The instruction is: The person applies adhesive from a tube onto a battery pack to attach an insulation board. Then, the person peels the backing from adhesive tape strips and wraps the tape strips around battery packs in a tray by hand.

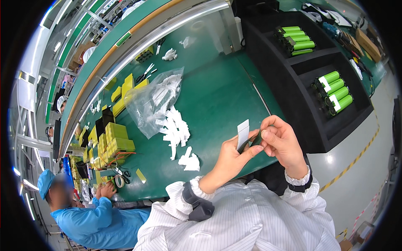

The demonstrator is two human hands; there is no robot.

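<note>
Over the near right edge of the green table, my two hands come close together. My left hand (234, 158) is closed, thumb and fingers pinching a white strip (243, 131) that stands upright with a fold line near its top. Close to it, my right hand (281, 144) has thumb and forefinger pressed together at a small dark piece (256, 140) between the hands. That piece is partly hidden by the fingers, and I cannot make out its kind. Left of my hands lie a loose heap of white strips (175, 129) and a smaller pile of strips (189, 160).
On the right, a black divided tray (289, 83) holds green cylindrical battery packs (335, 92). A clear plastic bag (144, 106) with white strips lies on the green table (213, 96). Yellow-wrapped blocks (115, 140) and scissors (146, 71) are further left, near a person in blue (90, 219).
</note>
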